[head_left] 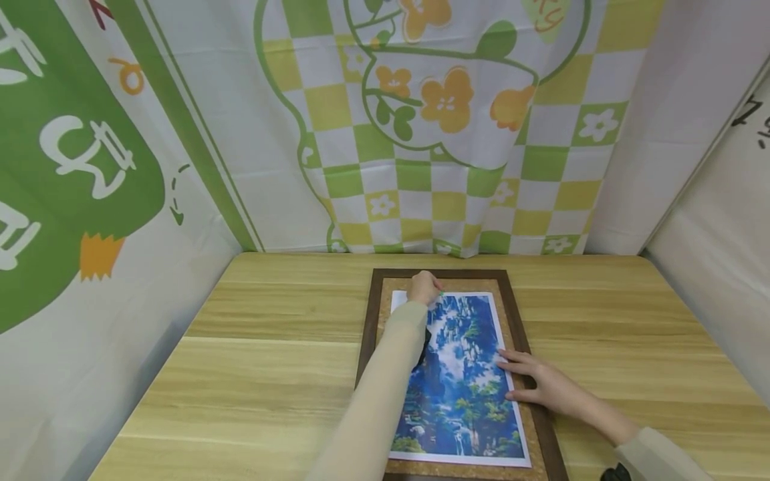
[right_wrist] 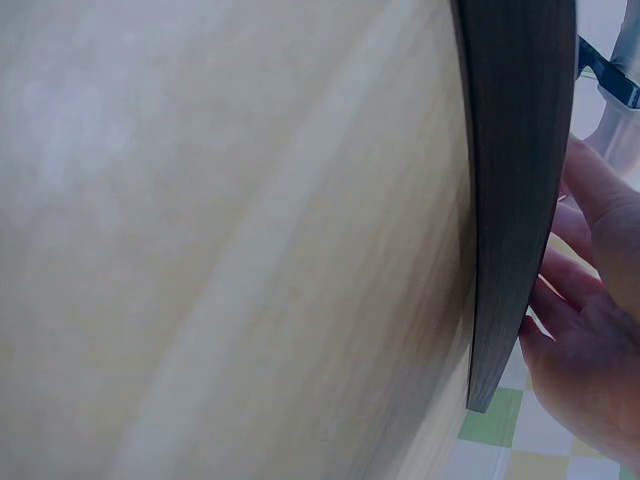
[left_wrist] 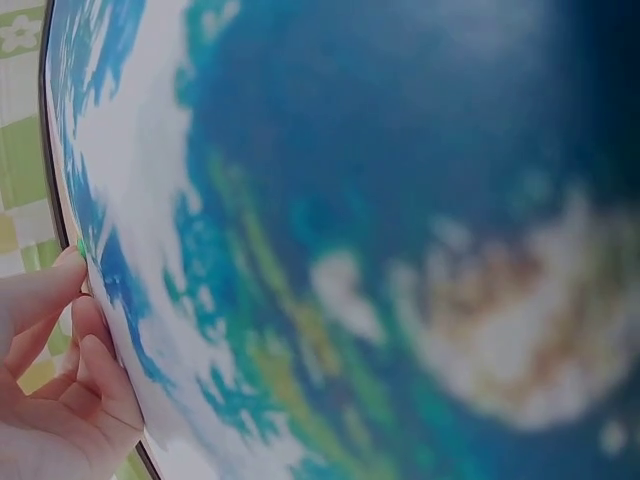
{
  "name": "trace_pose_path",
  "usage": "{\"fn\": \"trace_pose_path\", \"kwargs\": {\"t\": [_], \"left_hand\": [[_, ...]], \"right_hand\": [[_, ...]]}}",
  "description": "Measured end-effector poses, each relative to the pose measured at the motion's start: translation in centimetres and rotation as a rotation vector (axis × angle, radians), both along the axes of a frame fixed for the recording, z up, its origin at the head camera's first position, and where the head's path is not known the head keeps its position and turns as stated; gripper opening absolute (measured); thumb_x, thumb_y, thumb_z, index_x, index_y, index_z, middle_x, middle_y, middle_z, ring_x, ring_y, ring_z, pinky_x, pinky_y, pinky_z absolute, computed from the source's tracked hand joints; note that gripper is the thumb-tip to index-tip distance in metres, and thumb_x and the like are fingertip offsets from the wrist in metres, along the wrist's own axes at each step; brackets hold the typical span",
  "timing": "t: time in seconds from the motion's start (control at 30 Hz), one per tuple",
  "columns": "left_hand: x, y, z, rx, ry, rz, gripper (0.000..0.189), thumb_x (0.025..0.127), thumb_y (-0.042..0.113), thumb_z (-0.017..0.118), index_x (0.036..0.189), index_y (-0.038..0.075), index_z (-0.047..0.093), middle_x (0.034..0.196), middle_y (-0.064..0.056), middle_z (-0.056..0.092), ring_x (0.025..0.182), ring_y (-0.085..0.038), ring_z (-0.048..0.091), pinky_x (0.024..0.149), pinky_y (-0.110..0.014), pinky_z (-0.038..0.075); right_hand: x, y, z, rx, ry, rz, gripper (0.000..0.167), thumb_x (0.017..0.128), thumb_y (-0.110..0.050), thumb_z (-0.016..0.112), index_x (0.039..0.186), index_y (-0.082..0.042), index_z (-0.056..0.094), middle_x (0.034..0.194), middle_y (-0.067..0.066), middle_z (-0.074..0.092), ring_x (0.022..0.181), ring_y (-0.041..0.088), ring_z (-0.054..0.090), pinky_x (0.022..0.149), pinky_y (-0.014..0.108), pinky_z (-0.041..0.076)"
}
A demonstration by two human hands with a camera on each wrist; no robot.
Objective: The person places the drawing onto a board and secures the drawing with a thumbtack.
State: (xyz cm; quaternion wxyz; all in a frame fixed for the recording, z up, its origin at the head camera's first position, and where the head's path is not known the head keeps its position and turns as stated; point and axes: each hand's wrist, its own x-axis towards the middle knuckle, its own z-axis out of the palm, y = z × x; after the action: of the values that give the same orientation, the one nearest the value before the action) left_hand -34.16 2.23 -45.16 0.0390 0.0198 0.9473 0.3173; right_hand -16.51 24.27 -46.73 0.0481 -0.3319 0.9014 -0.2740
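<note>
A printed landscape picture (head_left: 457, 374) of blue mountains and waterfalls, with a white border, lies on a cork board (head_left: 469, 285). A dark brown wooden frame (head_left: 519, 334) surrounds the board. At the picture's top edge my left hand (head_left: 424, 288) pinches a small green push pin (left_wrist: 81, 245) between thumb and fingers; its point is hidden against the sheet. My right hand (head_left: 544, 384) rests over the frame's right side, fingers spread, their tips on the picture's right edge. In the right wrist view, the right hand (right_wrist: 585, 330) shows beyond the dark frame.
The board lies on a light wood-grain table (head_left: 289, 374). Behind it hangs a green and yellow checkered curtain (head_left: 415, 200) with flowers. Printed cloth (head_left: 78, 153) walls the left side, and a pale sheet (head_left: 716, 220) the right. The left sleeve (head_left: 373, 394) covers part of the picture's left side.
</note>
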Motion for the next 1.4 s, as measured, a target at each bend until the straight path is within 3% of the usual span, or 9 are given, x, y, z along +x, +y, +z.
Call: {"fn": "trace_pose_path", "kwargs": {"t": [0.17,0.47,0.6,0.7,0.77,0.8,0.9,1.13,1.4], "left_hand": [[0.5,0.1,0.1,-0.016,0.025,0.003,0.009,0.08,0.014,0.065,0.076,0.01,0.072,0.086,-0.005,0.067,0.074,-0.021,0.059,0.055,-0.029,0.047],[-0.4,-0.1,-0.7,0.156,-0.05,0.022,0.007,0.079,0.008,0.065,0.078,0.01,0.072,0.091,-0.006,0.066,0.085,-0.023,0.06,0.071,-0.035,0.051],[-4.3,-0.6,-5.6,0.25,0.024,-0.025,0.008,0.075,0.007,0.067,0.073,0.013,0.071,0.082,-0.004,0.065,0.068,-0.018,0.057,0.055,-0.03,0.048],[-6.3,-1.0,-7.8,0.317,-0.047,-0.066,0.01,0.078,0.007,0.063,0.081,0.012,0.071,0.087,-0.004,0.065,0.059,-0.017,0.052,0.05,-0.031,0.045],[-4.9,-1.4,-6.1,0.349,-0.134,-0.083,0.014,0.083,0.007,0.058,0.091,0.009,0.069,0.099,-0.006,0.063,0.068,-0.019,0.055,0.058,-0.033,0.048],[-4.8,-1.6,-6.1,0.364,-0.109,-0.113,0.013,0.084,0.01,0.058,0.091,0.009,0.069,0.098,-0.006,0.063,0.066,-0.018,0.054,0.055,-0.031,0.047],[-2.8,-2.4,-3.3,0.354,-0.13,-0.181,0.016,0.085,0.021,0.06,0.093,0.011,0.068,0.097,-0.003,0.062,0.07,-0.016,0.057,0.058,-0.029,0.048],[3.0,-3.7,4.7,0.213,-0.134,-0.259,0.021,0.089,0.016,0.053,0.102,0.003,0.064,0.104,-0.011,0.06,0.083,-0.025,0.059,0.068,-0.032,0.05],[6.0,-7.1,7.1,0.097,0.044,-0.36,0.025,0.09,0.018,0.05,0.106,0.003,0.06,0.105,-0.013,0.059,0.094,-0.026,0.056,0.075,-0.036,0.048]], "right_hand": [[0.0,0.0,0.0,-0.002,-0.002,-0.003,0.057,0.081,-0.036,0.06,0.124,0.001,0.05,0.131,0.023,0.039,0.117,0.041,0.037,0.083,0.049,0.043],[-0.3,0.0,0.3,0.014,-0.003,0.008,0.057,0.081,-0.036,0.06,0.122,0.002,0.051,0.13,0.024,0.04,0.115,0.042,0.039,0.082,0.049,0.043],[-0.7,-0.1,0.8,0.032,-0.045,0.014,0.056,0.081,-0.035,0.06,0.121,0.002,0.052,0.131,0.024,0.04,0.115,0.042,0.039,0.084,0.049,0.042],[-1.0,-0.1,1.0,0.041,-0.063,0.01,0.052,0.081,-0.031,0.061,0.119,0.002,0.053,0.13,0.024,0.041,0.114,0.041,0.041,0.082,0.045,0.045],[-1.1,-0.1,1.2,0.048,-0.069,0.001,0.049,0.081,-0.029,0.062,0.118,0.002,0.055,0.129,0.024,0.042,0.112,0.041,0.043,0.081,0.044,0.046],[-1.2,-0.1,1.3,0.053,-0.071,-0.007,0.048,0.081,-0.028,0.062,0.117,0.002,0.055,0.129,0.024,0.042,0.112,0.041,0.043,0.081,0.044,0.046],[-1.2,-0.1,1.5,0.067,-0.081,-0.041,0.046,0.081,-0.028,0.062,0.117,0.001,0.056,0.127,0.023,0.044,0.111,0.04,0.045,0.082,0.046,0.045],[-1.3,0.0,2.5,0.077,-0.022,-0.108,0.039,0.082,-0.021,0.062,0.114,0.002,0.058,0.117,0.021,0.053,0.105,0.037,0.051,0.081,0.044,0.046],[-1.2,0.6,4.1,0.026,0.026,-0.211,0.043,0.084,-0.023,0.059,0.117,0.004,0.054,0.119,0.024,0.052,0.109,0.041,0.047,0.084,0.05,0.043]]}}
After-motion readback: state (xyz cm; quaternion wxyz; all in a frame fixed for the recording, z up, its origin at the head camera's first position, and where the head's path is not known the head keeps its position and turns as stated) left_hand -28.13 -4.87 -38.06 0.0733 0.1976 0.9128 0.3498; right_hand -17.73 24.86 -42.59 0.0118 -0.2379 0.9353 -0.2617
